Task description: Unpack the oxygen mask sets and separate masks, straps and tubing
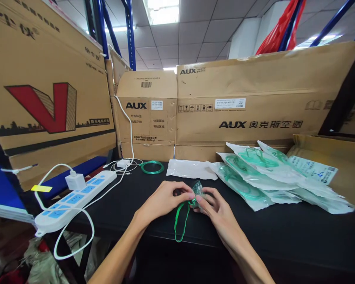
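Observation:
Near the table's front edge, a small clear plastic mask (197,187) is held between my two hands, partly covered by the fingers. My right hand (214,204) is closed around its right side. At its left side, my left hand (171,197) pinches a green elastic strap (177,225) where it meets the mask. The strap's loop hangs down toward me below the left fingertips. Behind my left hand lies a coil of green tubing (152,167), apart from both hands. A flat white packet (191,169) rests on the table just beyond the fingers.
Several white-and-clear pouches with green tubing (254,177) are piled on the right. A white power strip (77,201) with a plugged-in adapter (76,181) and loose cables sits at left. Cardboard panels (201,134) wall the back; a cardboard box (343,169) stands at far right.

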Available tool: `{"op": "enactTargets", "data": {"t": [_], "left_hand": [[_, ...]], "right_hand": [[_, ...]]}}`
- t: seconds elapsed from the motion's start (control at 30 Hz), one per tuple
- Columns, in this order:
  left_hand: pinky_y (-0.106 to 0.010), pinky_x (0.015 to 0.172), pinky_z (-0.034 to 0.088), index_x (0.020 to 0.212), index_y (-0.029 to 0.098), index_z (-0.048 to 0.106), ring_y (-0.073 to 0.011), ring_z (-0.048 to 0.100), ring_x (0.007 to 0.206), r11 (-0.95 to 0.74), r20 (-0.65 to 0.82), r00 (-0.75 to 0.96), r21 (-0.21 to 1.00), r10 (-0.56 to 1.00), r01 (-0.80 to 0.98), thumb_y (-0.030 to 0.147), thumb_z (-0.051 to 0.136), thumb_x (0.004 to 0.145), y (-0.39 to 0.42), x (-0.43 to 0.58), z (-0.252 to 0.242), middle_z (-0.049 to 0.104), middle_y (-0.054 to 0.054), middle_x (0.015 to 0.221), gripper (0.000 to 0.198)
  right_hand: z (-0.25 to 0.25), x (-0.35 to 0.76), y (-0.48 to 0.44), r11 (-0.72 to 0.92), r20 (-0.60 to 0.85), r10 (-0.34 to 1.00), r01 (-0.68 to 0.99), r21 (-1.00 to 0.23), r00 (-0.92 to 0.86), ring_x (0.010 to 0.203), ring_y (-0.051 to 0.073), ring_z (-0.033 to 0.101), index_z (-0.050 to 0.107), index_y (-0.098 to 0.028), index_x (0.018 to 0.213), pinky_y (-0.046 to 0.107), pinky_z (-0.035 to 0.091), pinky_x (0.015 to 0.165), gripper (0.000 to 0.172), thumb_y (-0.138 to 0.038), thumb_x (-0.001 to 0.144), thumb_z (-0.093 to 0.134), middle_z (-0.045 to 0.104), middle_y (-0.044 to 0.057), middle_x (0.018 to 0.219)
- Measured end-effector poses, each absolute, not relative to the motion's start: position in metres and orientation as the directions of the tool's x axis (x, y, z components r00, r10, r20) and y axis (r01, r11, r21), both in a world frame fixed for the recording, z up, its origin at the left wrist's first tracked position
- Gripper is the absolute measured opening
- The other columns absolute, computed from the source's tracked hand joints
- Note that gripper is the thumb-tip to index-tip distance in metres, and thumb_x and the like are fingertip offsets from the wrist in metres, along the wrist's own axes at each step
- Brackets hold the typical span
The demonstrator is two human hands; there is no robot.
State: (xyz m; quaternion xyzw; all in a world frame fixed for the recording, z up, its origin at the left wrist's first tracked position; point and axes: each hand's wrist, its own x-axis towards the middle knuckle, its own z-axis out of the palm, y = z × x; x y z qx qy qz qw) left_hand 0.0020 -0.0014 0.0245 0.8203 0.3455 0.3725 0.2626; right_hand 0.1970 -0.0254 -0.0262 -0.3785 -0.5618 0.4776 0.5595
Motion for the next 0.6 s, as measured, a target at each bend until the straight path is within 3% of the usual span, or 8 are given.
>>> {"op": "enactTargets", "data": {"t": [0.3,0.43,0.6], "left_hand": [[-0.024,0.075,0.046,0.089,0.021,0.076,-0.0162,0.064,0.079,-0.61,0.339,0.554,0.665,0.76,0.43,0.036,0.066,0.089,0.0,0.003,0.021,0.074,-0.001,0.088,0.018],[-0.026,0.077,0.045,0.085,0.02,0.074,-0.0172,0.062,0.081,-0.592,0.345,0.49,0.58,0.801,0.559,0.031,0.064,0.089,0.01,-0.017,0.021,0.072,-0.002,0.086,0.016],[-0.028,0.07,0.042,0.087,0.018,0.074,-0.0189,0.06,0.077,-0.519,0.326,0.405,0.576,0.854,0.631,0.038,0.062,0.089,0.023,-0.047,0.02,0.071,-0.003,0.083,0.023]], "right_hand": [[-0.022,0.193,-0.029,0.282,0.285,0.958,-0.085,-0.956,-0.028,0.079,0.021,0.069,0.064,-0.019,0.123,0.034,0.056,0.074,0.053,-0.048,0.08,0.076,0.073,0.004,0.087],[-0.024,0.192,-0.029,0.276,0.275,0.961,-0.087,-0.957,0.03,0.071,0.022,0.07,0.062,-0.016,0.125,0.036,0.056,0.069,0.058,-0.051,0.081,0.075,0.072,0.005,0.081],[-0.027,0.194,-0.026,0.267,0.262,0.963,-0.1,-0.958,0.063,0.073,0.025,0.074,0.055,-0.016,0.128,0.037,0.058,0.068,0.062,-0.052,0.081,0.074,0.074,0.008,0.089]]}}
